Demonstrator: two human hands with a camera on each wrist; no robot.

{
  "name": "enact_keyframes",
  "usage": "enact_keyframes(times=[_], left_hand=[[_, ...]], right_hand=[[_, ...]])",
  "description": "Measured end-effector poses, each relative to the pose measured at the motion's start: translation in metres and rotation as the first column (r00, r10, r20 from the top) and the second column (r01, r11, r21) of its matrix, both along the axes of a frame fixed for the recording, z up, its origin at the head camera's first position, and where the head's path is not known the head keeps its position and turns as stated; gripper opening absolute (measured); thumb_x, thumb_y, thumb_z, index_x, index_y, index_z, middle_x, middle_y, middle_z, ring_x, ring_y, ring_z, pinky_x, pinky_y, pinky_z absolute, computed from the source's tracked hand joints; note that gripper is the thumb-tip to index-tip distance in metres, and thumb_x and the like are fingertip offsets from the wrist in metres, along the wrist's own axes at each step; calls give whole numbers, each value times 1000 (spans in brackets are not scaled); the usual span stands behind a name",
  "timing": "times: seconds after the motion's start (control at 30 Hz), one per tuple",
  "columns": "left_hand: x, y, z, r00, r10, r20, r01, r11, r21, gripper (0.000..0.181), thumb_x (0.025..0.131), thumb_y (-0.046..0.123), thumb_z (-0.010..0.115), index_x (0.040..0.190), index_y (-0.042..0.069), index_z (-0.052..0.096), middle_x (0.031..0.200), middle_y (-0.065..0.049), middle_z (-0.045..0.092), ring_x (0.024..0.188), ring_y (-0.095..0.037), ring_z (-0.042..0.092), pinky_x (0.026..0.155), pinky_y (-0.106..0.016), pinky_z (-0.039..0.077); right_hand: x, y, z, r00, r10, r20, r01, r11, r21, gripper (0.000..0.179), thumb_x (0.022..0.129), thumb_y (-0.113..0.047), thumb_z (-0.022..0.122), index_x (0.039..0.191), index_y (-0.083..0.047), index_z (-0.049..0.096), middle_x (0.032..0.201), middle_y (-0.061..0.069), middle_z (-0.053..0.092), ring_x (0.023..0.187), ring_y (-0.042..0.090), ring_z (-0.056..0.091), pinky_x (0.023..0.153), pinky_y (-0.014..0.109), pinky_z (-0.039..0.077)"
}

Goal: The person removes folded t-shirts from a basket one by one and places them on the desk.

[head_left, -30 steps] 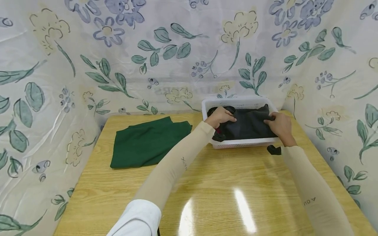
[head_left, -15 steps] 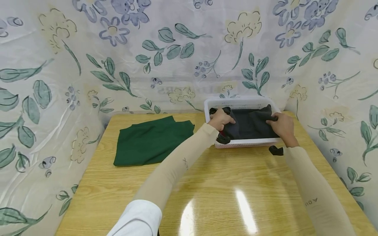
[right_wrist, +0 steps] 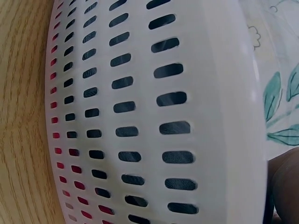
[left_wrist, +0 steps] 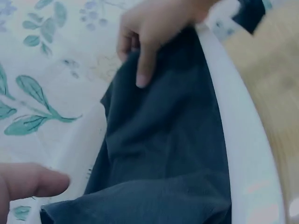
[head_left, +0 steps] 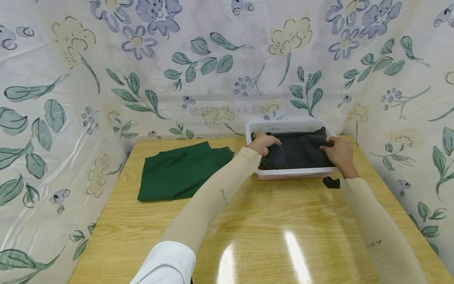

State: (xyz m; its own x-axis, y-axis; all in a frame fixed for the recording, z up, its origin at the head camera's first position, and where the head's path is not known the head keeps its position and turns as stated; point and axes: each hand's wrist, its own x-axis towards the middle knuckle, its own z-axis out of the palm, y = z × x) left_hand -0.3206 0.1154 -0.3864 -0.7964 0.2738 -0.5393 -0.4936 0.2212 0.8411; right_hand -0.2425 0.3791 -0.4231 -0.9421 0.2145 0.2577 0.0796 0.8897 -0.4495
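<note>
Dark cloth: long axis running left-right along near edge of white basket | right hand: pinching right end | left hand: covering left end, finger hold unclear

We've a dk cloth, near-blk & creased, lying lengthwise in a wht basket. Its R end's raised nr the rim, pinched by the R hand; the L hand is at its L end. We see the basket's upright on the table, rect. w/ slotted sides.
</note>
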Motion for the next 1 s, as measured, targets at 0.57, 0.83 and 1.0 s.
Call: enact_keyframes(times=[0.57,0.83,1.0], left_hand=[[-7,-5,-24,998,46,-41,-43,996,74,82,96,12,72,162,1,24,166,-19,24,145,-34,35,110,-39,43],[-15,-8,-16,996,30,84,-47,977,207,66,92,8,74,151,1,46,153,-11,43,106,-23,48,83,-30,45],[-25,-9,-14,981,-17,193,-50,940,337,24,87,-9,63,110,-1,62,107,-9,61,83,-22,55,70,-29,48]], right_hand=[[-3,3,-2,1000,15,-27,-16,998,-53,31,97,-17,72,110,10,68,108,33,67,100,52,60,91,63,47],[-6,12,-5,994,14,-113,-27,993,-115,34,95,-15,75,113,14,70,112,34,66,102,52,60,93,65,47],[-5,13,-3,994,-10,-106,-14,976,-218,37,99,-20,71,117,11,69,118,32,65,107,49,59,95,61,46]])
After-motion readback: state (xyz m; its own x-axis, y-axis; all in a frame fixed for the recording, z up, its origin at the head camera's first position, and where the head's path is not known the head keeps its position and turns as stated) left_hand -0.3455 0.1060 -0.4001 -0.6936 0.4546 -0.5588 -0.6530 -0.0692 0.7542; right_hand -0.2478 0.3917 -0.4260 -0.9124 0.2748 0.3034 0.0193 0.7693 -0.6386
